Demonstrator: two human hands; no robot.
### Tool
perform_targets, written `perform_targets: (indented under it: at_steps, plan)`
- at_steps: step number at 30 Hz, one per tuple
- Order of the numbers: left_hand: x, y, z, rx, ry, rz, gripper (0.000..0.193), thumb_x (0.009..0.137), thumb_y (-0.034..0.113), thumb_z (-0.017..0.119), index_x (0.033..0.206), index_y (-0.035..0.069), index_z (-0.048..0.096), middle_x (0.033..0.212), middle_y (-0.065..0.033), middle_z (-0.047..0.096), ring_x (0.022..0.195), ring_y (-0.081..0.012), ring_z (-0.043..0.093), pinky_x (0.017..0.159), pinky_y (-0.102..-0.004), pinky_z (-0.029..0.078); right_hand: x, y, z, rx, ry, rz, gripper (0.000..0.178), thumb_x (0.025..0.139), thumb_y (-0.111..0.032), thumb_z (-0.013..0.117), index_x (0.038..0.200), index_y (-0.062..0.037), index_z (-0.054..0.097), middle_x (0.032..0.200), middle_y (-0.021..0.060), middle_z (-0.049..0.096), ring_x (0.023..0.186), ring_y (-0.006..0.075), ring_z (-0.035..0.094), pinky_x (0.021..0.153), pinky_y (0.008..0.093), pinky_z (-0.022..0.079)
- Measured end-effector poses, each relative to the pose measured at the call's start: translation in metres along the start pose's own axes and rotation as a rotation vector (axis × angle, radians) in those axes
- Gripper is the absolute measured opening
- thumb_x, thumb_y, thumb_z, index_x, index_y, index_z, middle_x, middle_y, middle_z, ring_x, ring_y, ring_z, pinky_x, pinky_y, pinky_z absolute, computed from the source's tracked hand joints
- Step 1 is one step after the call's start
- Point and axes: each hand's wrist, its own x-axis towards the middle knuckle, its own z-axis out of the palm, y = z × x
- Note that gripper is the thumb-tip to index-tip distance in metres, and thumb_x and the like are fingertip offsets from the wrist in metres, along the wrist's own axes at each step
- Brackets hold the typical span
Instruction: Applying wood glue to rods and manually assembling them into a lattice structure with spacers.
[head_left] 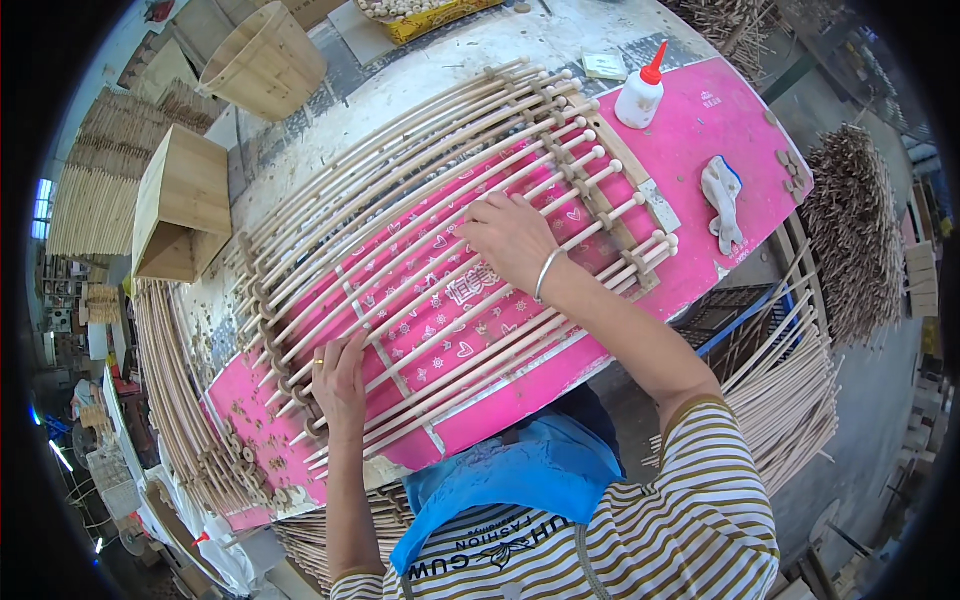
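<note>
A row of long pale wooden rods [400, 222] lies slantwise across the table, many with a small round knob [598, 152] at the right end. Toward their left ends they pass over a notched brown wooden strip [268, 335]; another notched strip [575, 172] crosses under them near the knobs. My right hand [512, 240], with a bangle on the wrist, has its fingers curled down on a rod about mid-length. Beside the left strip, my left hand [341, 385] pinches a rod near its plain end. Its fingertips partly cover that rod.
A white glue bottle with a red cap [642, 92] stands at the far right of the pink table covering [690, 130]. A white glove [722, 200] lies nearby. Wooden buckets [268, 62] stand far left. Bundles of rods [770, 400] are stacked beside the table.
</note>
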Motion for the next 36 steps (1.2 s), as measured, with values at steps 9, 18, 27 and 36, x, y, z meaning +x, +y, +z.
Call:
perform_targets:
  at_steps: [9,18,27,36]
  plan:
    - [-0.001,-0.002,0.003,0.013,0.003,-0.018,0.037,0.085,-0.002,0.069,0.120,0.009,0.076,0.101,-0.0082,0.067,0.093,-0.0290,0.063,0.079,-0.0429,0.052,0.016,0.013,0.001,-0.159,-0.184,-0.097,0.013,0.081,-0.014,0.076,0.094,-0.0161,0.077,0.099,0.0019,0.066,0.107,0.0219,0.061,0.089,0.0382,0.051]
    - [-0.008,-0.004,-0.010,0.043,0.015,-0.060,0.040,0.086,-0.001,0.068,0.122,0.012,0.077,0.101,-0.0076,0.067,0.091,-0.0279,0.064,0.079,-0.0417,0.052,0.020,0.019,0.022,0.024,-0.086,-0.147,0.009,0.084,-0.019,0.074,0.091,-0.0136,0.075,0.093,0.0039,0.066,0.101,0.0247,0.063,0.089,0.0409,0.052]
    - [-0.013,-0.002,0.014,0.021,0.071,-0.058,0.042,0.087,0.007,0.062,0.127,0.015,0.072,0.114,-0.0046,0.068,0.101,-0.0259,0.066,0.088,-0.0391,0.054,0.014,0.033,-0.006,0.038,-0.138,-0.181,0.008,0.087,-0.010,0.073,0.095,-0.0083,0.074,0.097,0.0102,0.069,0.098,0.0326,0.063,0.085,0.0448,0.050]
    - [-0.023,-0.004,0.012,-0.011,0.161,-0.122,0.038,0.088,0.009,0.062,0.124,0.012,0.071,0.111,-0.0046,0.066,0.103,-0.0244,0.064,0.088,-0.0399,0.052,0.026,0.015,-0.012,0.103,-0.212,-0.157,0.011,0.088,-0.005,0.071,0.099,-0.0054,0.072,0.093,0.0098,0.064,0.090,0.0311,0.060,0.081,0.0415,0.049]
